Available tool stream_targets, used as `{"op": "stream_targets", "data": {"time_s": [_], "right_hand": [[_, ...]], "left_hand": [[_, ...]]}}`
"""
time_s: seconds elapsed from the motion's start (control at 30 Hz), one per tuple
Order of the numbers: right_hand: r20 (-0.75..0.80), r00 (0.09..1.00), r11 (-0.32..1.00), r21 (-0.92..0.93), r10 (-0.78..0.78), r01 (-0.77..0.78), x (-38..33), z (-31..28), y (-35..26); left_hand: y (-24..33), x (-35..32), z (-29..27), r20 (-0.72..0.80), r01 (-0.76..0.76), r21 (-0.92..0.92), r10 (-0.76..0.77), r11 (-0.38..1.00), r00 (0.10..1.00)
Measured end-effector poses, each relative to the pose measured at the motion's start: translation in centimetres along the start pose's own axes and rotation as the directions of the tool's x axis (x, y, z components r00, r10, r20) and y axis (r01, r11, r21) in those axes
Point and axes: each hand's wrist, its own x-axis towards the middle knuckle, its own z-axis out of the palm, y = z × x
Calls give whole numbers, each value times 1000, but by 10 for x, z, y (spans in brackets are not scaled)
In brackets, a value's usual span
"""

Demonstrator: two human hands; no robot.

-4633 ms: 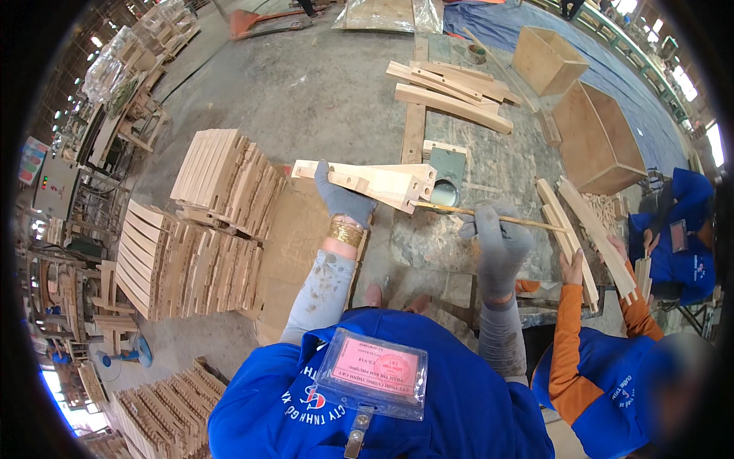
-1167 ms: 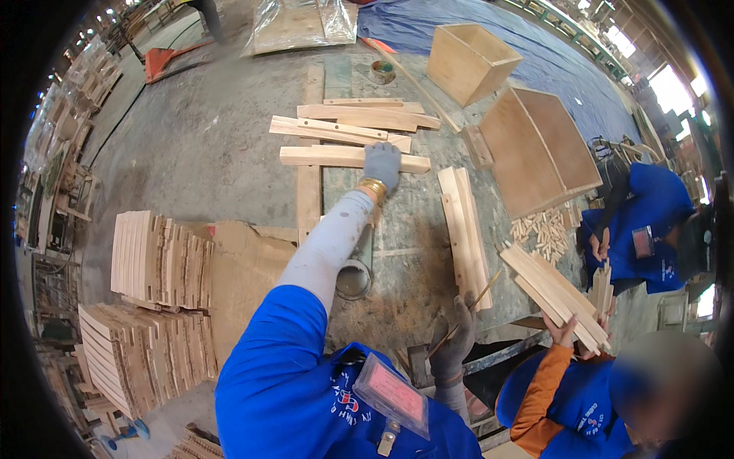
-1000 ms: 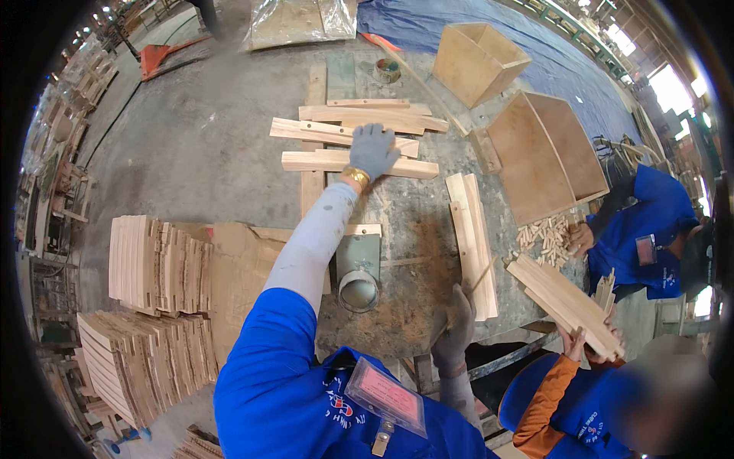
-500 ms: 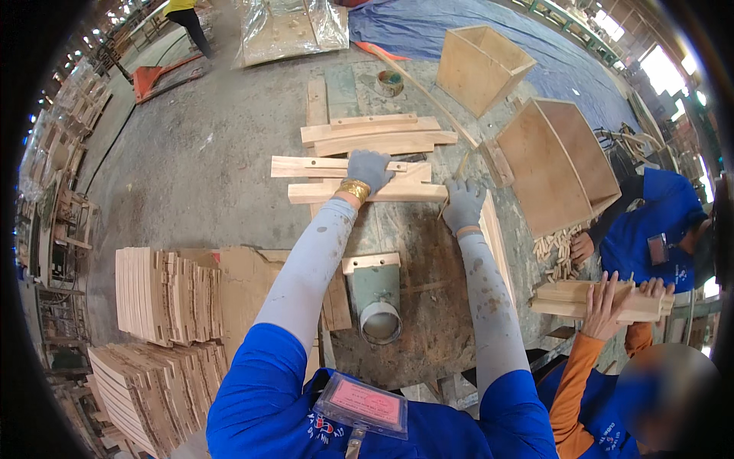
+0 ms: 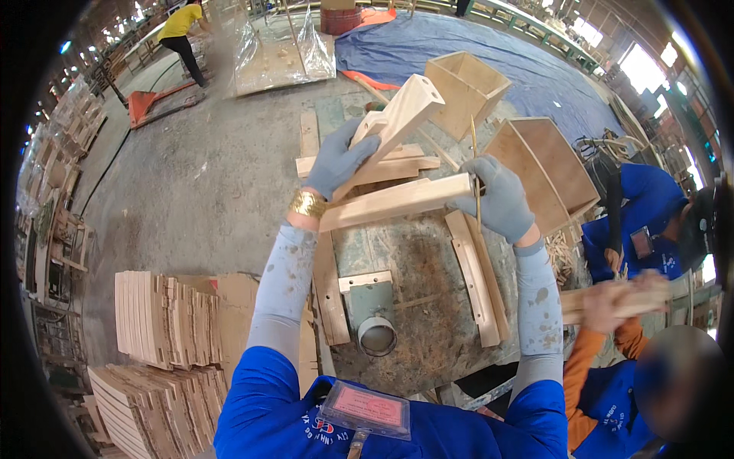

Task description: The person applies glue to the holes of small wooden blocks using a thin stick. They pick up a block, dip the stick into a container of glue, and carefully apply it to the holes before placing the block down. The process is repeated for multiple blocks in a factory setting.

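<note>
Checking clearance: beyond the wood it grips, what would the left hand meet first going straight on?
Probably the farther open plywood box, up and right of the left hand; depth is unclear, so it might pass above.

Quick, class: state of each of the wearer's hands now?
Left hand: closed, holding the raised wooden piece.
Right hand: closed on the thin stick and the lower wooden piece.

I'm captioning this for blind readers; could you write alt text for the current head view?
A person's gloved left hand grips a slanted wooden piece; the gloved right hand holds a thin stick at the end of a second piece. Wood stacks stand at lower left, two wooden boxes beyond the right hand.
</note>
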Motion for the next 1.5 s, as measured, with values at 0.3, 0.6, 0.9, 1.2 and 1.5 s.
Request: {"op": "stream_targets", "data": {"time_s": [0.3,0.6,0.9,1.2,1.5], "right_hand": [[-80,993,966,-237,90,-107,25,-28,-31],[-292,954,977,214,65,-1,11,0,-40],[-459,888,957,255,-5,138,-12,24,-55],[-454,840,834,552,297,3,-122,27,-65],[-306,848,782,595,432,-184,-217,37,-66]], "left_hand": [[46,-62,38,-109,-13,-154,-4,988,994],[11,-78,85,-152,-194,-76,180,978,972],[70,-52,60,79,-8,-12,9,1000,997],[70,-76,50,-227,-105,333,188,937,955],[77,-77,56,-118,-134,430,203,893,972]]}}
